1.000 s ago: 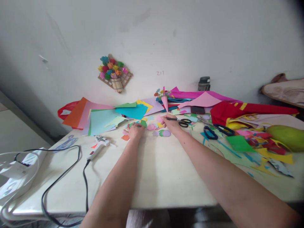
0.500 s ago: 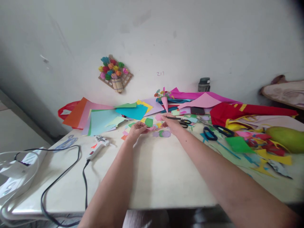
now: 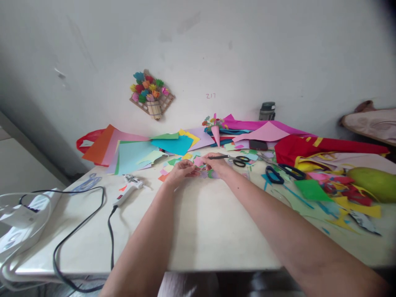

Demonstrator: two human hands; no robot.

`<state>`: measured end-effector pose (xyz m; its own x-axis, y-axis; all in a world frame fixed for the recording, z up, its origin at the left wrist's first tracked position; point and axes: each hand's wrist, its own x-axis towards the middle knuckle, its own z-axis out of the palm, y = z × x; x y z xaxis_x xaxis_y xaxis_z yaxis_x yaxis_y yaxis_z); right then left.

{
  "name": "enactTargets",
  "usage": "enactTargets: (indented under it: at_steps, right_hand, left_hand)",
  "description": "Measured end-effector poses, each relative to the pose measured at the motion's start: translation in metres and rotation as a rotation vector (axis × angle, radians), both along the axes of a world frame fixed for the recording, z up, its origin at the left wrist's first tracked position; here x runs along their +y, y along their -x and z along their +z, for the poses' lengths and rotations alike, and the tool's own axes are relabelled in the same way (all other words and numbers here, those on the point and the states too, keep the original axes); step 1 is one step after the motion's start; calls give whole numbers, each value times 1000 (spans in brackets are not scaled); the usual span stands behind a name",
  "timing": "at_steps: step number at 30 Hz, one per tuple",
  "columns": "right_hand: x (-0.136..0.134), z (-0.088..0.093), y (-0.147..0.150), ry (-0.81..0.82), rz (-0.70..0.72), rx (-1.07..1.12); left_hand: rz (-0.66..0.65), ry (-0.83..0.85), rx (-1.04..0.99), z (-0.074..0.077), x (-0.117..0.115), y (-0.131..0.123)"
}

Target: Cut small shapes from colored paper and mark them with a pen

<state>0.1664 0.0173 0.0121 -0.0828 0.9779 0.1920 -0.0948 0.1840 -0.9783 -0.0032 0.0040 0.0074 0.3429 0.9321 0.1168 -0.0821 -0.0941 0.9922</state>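
Beyond fingers (image 3: 188,164), flowers (image 3: 217,122) in pink cone (image 3: 215,136)

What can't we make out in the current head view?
All in the head view:
- What, if anything, the left hand pinches: tiny, blurred, masked by its fingers.
- What the black stick in the right hand is: too small.
- Blades of the black-handled scissors: out of sight behind the right hand.
- Base of the bottle: behind magenta paper.
- Far end of the power strip: cut off by the left edge.
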Motion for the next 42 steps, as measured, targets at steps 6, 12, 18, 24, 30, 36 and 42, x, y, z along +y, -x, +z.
enactTargets:
  at_steps: [6, 12, 18, 24, 30, 36, 42]
  right_hand:
    - [1, -1, 3, -39, -5, 7]
    - [-4, 2, 7, -76, 3, -31]
    - [-4, 5, 3, -10, -136, 0]
    - [-4, 3, -4, 37, -42, -69]
    - [-5, -1, -2, 14, 50, -110]
    - [-7, 2, -1, 23, 47, -113]
    - [-2, -4, -1, -38, 42, -126]
  left_hand:
    - [-82, 131, -110, 5, -2, -4]
    - [-8, 71, -46, 3, 0, -7]
    - [91, 37, 2, -2, 2, -8]
    - [111, 37, -18, 0, -1, -9]
    - [97, 50, -9, -1, 0, -9]
    - [72, 64, 0, -1, -1, -11]
    - [66, 71, 1, -2, -2, -10]
